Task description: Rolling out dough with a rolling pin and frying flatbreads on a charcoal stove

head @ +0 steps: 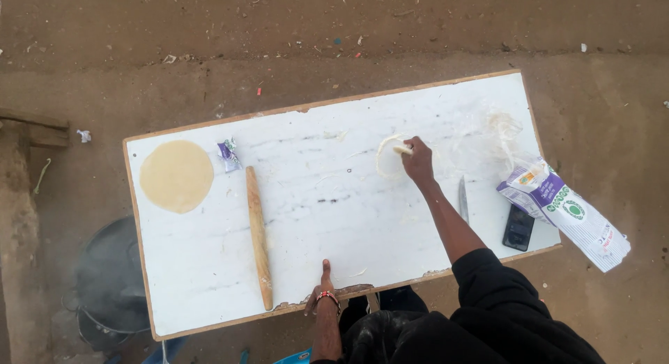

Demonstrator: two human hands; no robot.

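My right hand [417,160] reaches across the white tabletop [334,218] and pinches the end of a thin rope of dough [385,157] that curls in a loop on the board. My left hand [322,289] rests flat on the near edge of the table, fingers apart, holding nothing; a beaded band is on its wrist. A wooden rolling pin [258,236] lies lengthwise to the left of that hand. A rolled-out round flat dough [176,176] lies at the far left end.
A knife [463,199] and a dark phone [519,227] lie right of my right arm. A flour bag [563,211] hangs over the table's right edge. A small purple packet [228,155] sits near the pin. A dark smoking pan [111,280] stands on the ground at left.
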